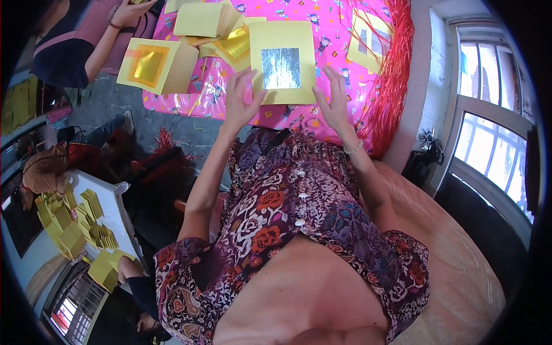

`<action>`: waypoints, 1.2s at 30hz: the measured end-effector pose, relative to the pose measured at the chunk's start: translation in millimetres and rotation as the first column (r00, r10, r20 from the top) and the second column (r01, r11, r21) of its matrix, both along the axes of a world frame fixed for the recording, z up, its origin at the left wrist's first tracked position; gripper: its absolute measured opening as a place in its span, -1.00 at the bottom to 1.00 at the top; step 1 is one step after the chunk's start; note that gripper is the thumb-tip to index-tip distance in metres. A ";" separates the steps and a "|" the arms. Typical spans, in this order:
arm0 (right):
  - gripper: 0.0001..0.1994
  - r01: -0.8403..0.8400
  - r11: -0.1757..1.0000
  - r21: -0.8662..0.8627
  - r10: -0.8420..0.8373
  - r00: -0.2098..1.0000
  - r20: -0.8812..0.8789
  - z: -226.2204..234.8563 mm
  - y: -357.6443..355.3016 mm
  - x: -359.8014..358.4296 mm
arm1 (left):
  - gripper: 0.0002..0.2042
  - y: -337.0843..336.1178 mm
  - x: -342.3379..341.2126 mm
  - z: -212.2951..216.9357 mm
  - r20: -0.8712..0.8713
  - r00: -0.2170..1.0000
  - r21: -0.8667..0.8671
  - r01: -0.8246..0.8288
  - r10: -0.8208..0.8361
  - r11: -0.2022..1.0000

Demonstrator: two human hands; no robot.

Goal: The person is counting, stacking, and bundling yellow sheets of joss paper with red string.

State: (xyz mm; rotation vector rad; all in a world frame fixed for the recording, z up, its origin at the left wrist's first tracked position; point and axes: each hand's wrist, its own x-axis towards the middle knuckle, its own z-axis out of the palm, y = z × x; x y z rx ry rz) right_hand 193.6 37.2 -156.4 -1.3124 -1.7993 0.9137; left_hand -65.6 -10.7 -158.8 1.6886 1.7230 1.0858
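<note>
Our left hand (240, 100) and right hand (333, 100), both open, touch the side edges of a yellow foil-centred paper sheet (283, 62) at the tabletop's (336, 34) near edge; we judge it light, flimsy, best pinched there.

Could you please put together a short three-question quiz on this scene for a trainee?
1. True or false: the yellow sheet between the person's left hand and right hand has a silver foil square at its middle.
2. Which colour is the foil on the yellow sheet near the other person's hand at upper left? A) gold B) green C) blue
3. Fill in: the sheets lie on a ____ patterned cloth.

Key: 1 true. 2 A, the gold-foil sheet. 3 pink.
</note>
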 end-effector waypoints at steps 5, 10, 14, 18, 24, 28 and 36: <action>-0.48 -0.349 0.919 0.182 0.270 0.896 0.353 20.2 6.8 10.0 | -0.55 1.4 9.0 25.0 -0.287 0.899 0.000 0.345 -0.330 0.939; -0.54 -0.505 0.843 0.187 0.347 0.775 0.528 11.5 13.6 7.3 | -0.58 8.2 14.6 11.1 -0.287 0.868 -0.088 0.397 -0.404 0.914; -0.63 -0.522 0.835 0.175 0.370 0.767 0.524 9.5 18.9 8.6 | -0.68 16.2 9.4 11.9 -0.260 0.865 -0.098 0.417 -0.428 0.903; -0.77 -0.543 0.828 0.142 0.421 0.768 0.483 11.3 29.6 7.5 | -0.78 26.2 3.6 11.3 -0.171 0.886 -0.090 0.422 -0.432 0.902; -0.75 -0.572 0.820 -0.003 0.516 0.738 0.434 21.1 50.2 1.6 | -0.86 47.4 -7.3 1.7 0.178 0.911 -0.483 0.410 -0.372 0.774; -0.71 -0.566 0.818 -0.102 0.556 0.732 0.393 18.6 57.0 -0.4 | -0.81 62.5 -16.2 -12.4 0.288 0.858 -0.526 0.514 -0.426 0.678; -0.68 -0.569 0.806 -0.160 0.585 0.726 0.363 12.5 64.5 -4.3 | -0.72 76.3 -24.2 -18.7 0.411 0.812 -0.584 0.583 -0.413 0.565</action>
